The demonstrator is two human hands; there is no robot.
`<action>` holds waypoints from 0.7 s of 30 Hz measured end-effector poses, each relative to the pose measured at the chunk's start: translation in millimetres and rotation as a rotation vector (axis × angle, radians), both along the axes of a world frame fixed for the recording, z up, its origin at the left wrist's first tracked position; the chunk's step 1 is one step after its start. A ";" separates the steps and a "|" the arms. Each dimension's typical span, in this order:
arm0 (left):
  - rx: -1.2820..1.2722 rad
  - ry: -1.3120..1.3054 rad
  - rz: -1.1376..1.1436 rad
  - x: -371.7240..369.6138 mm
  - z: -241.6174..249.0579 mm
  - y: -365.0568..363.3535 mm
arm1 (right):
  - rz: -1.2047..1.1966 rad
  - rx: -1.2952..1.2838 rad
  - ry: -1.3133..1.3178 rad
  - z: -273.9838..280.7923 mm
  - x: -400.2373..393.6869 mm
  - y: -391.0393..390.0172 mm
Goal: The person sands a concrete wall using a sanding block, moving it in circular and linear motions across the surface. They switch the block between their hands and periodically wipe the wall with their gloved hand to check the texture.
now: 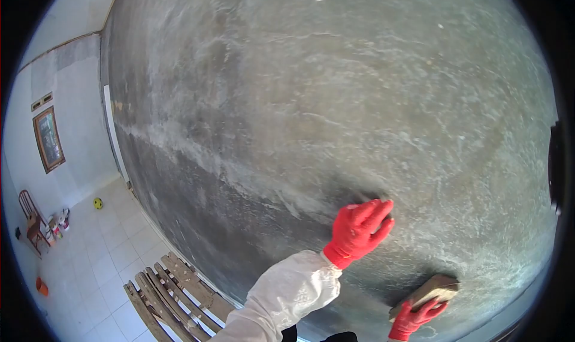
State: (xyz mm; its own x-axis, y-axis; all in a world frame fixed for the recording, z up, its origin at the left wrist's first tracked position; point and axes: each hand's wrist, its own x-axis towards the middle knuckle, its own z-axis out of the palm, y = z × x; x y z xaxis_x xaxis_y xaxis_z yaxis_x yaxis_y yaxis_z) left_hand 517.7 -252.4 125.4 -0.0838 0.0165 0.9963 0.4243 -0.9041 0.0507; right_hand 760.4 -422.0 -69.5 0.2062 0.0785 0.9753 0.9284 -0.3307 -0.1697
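My left hand (359, 231), in a red glove, reaches up to the grey plastered wall (287, 120) with its fingers stretched out and slightly bent. Its fingertips are at the wall surface, and I see nothing held in it. Lower and to the right, my right hand (413, 319), also red-gloved, grips a wooden block (432, 291). The block looks like a plasterer's float and lies tilted against the wall. Its working face is hidden.
Wooden slats of a platform (173, 297) stand below on the left, over the white tiled floor (108, 276). A chair (34, 222), a yellow ball (98, 203) and an orange pot (41, 287) are farther off. A framed window (48, 139) is in the far wall.
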 end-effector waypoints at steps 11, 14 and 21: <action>0.046 -0.012 -0.071 -0.8 -6.2 9.0 | 0.049 0.195 -0.013 208.6 -12.6 16.2; 0.057 -0.011 -0.134 -0.7 -5.9 8.8 | -0.080 0.057 -0.162 95.4 -10.9 21.2; 0.094 0.009 -0.089 -3.9 -5.0 7.8 | -0.146 -0.240 -0.231 67.1 -28.8 -16.4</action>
State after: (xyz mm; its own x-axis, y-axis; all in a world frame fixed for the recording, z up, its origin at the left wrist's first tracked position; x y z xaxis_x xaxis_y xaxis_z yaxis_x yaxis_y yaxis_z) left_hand 513.9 -244.6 120.4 -0.0773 -0.0697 0.9946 0.3421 -0.9388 -0.0392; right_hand 731.6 -438.4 -2.3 0.0080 0.2969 0.9549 0.8733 -0.4672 0.1379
